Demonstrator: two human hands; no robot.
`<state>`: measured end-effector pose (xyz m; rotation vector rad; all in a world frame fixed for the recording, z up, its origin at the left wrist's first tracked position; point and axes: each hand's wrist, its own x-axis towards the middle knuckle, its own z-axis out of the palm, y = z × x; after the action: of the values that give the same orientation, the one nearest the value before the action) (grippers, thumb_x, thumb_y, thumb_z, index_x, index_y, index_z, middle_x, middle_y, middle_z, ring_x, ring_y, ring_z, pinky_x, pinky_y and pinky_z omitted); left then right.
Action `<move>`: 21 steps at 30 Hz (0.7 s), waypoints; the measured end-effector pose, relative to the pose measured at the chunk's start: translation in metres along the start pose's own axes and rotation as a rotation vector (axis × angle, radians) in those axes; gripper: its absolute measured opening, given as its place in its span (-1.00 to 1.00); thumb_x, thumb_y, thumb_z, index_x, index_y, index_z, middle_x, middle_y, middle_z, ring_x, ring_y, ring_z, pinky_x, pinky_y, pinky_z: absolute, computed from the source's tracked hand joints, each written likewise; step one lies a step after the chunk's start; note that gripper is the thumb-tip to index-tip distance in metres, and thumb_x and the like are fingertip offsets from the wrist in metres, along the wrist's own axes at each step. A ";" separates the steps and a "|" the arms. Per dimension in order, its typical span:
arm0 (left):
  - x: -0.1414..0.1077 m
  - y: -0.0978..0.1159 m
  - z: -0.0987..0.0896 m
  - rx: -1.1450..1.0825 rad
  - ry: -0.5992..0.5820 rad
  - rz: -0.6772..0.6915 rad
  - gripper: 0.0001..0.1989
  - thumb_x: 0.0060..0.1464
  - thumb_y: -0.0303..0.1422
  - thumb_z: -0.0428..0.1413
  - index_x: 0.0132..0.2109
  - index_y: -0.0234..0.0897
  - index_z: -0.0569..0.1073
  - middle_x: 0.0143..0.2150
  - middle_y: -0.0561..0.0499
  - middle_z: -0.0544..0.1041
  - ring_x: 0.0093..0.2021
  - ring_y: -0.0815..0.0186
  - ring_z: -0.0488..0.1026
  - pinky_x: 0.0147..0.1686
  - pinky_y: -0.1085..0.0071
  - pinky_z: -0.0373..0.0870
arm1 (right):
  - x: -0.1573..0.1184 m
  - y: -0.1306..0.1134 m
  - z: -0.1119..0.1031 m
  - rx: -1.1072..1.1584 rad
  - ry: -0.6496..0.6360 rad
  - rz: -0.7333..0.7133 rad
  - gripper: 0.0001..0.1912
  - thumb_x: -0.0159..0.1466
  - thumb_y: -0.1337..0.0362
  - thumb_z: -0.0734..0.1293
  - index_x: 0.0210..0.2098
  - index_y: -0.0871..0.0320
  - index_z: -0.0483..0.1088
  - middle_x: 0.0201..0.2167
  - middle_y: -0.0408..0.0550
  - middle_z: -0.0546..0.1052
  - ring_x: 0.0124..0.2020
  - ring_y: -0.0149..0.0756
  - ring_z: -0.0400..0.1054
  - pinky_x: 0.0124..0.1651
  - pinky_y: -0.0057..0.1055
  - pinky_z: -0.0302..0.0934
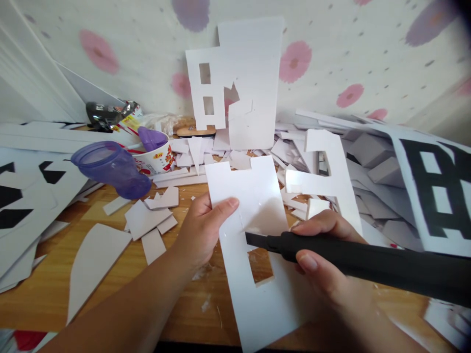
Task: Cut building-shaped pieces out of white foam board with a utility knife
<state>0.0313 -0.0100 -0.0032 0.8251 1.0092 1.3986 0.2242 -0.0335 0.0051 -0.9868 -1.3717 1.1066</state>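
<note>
My left hand (206, 220) grips a white foam board (257, 314) by its left edge, thumb on top. The board is tilted above the table, with a rectangular hole cut low in it and a notch in its top edge. A thin cut line runs above the hole. My right hand (327, 245) is closed around a black utility knife (353, 250), which points left. Its dark tip touches the board just above the hole, at the lower end of the cut line. Part of the board's right side is hidden behind my right hand.
Cut white pieces (150, 215) litter the wooden table (121, 269). A purple translucent cup (110, 166) stands left, before a paper cup (160, 159). A larger cut board (253, 59) leans against the flowered wall. More scraps and a black-patterned sheet (415, 196) lie right.
</note>
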 end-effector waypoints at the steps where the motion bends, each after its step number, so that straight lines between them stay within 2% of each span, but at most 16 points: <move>1: 0.000 0.000 0.000 -0.001 -0.002 -0.002 -0.84 0.00 -0.30 0.30 -0.23 -0.21 0.60 -0.28 -0.01 0.63 -0.35 0.32 0.52 -0.34 0.49 0.43 | 0.000 -0.001 0.001 -0.009 -0.003 -0.007 -0.75 0.09 0.13 0.48 -0.30 -0.02 0.37 -0.54 -0.18 0.53 -0.65 -0.38 0.31 -0.64 -0.47 0.17; 8: -0.001 0.000 0.000 0.004 -0.006 0.009 -0.87 0.01 -0.30 0.30 -0.26 -0.20 0.60 -0.32 0.02 0.63 -0.38 0.36 0.49 -0.38 0.52 0.41 | -0.005 -0.008 0.006 -0.092 0.054 0.054 -0.75 0.08 0.13 0.48 -0.33 0.00 0.36 -0.52 -0.19 0.51 -0.61 -0.39 0.31 -0.59 -0.46 0.20; 14: -0.002 -0.001 -0.003 0.051 0.000 0.018 -0.86 0.02 -0.29 0.29 -0.23 -0.19 0.60 -0.34 0.04 0.62 -0.39 0.33 0.49 -0.38 0.49 0.42 | -0.002 0.000 0.005 -0.053 0.052 0.031 -0.73 0.10 0.05 0.46 -0.35 0.00 0.34 -0.57 -0.18 0.44 -0.66 -0.39 0.23 -0.64 -0.42 0.09; 21: -0.002 0.001 -0.004 0.083 0.001 0.028 -0.82 0.00 -0.27 0.28 -0.23 -0.23 0.60 -0.31 -0.02 0.62 -0.39 0.26 0.50 -0.40 0.44 0.42 | 0.001 0.004 0.003 -0.024 0.057 0.026 -0.71 0.09 0.02 0.46 -0.37 0.00 0.33 -0.56 -0.14 0.45 -0.64 -0.37 0.24 -0.65 -0.40 0.08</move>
<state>0.0277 -0.0125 -0.0038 0.9034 1.0660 1.3882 0.2208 -0.0323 0.0012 -1.0487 -1.3325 1.0755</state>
